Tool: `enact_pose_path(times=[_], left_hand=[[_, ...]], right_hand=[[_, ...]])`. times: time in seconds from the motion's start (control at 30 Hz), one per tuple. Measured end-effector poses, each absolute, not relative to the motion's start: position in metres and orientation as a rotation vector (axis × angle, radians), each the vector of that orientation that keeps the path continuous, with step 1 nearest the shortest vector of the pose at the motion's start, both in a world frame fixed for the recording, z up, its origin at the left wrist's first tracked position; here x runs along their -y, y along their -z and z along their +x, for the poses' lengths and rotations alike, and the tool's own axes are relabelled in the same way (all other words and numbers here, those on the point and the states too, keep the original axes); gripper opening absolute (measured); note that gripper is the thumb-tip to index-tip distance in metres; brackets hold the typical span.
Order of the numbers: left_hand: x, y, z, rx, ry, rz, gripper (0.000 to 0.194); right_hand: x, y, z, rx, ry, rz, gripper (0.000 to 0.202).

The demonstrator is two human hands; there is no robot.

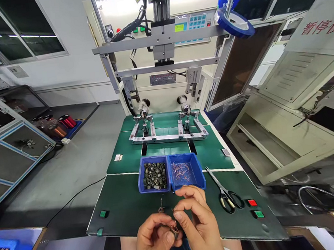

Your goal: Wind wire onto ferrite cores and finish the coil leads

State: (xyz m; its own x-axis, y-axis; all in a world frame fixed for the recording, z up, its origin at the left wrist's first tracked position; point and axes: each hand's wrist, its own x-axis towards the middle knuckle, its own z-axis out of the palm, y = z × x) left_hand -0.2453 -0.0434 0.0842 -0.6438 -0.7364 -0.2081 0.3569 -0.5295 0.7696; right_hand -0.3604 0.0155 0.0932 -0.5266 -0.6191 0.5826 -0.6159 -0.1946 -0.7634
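My left hand (156, 239) is closed round a small copper-wound motor core (174, 231) at the table's front edge. Just to its right, my right hand (200, 225) has thumb and forefinger pinched together on a thin copper wire (174, 215) that rises from the core. The other fingers of that hand are curled. Beyond my left fingertips, a second wound core (161, 210) sits on the green mat with a wire end standing up. A blue bin (141, 183) of dark metal cores and a blue bin (200, 177) with copper wire scraps are just past my hands.
Scissors (226, 194) lie right of the bins. Red (252, 202) and green (258, 214) buttons are at the right, another green button (104, 214) at the left. Behind the bins stands a winding machine with a metal frame (168, 138). Blue tape rolls (235, 22) hang above.
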Motion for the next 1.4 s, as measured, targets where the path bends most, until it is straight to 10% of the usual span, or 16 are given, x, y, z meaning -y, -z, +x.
enact_pose_path(times=[0.5, 1.4], left_hand=[[0.058, -0.078, -0.24, 1.015, 2.564, 0.562, 0.055], [0.039, -0.092, -0.244, 0.731, 2.245, 0.725, 0.038]], right_hand=[[-0.018, -0.115, -0.37, -1.947, 1.462, -1.771, 0.019], [-0.046, -0.078, -0.354, -2.164, 1.706, -2.056, 0.026]])
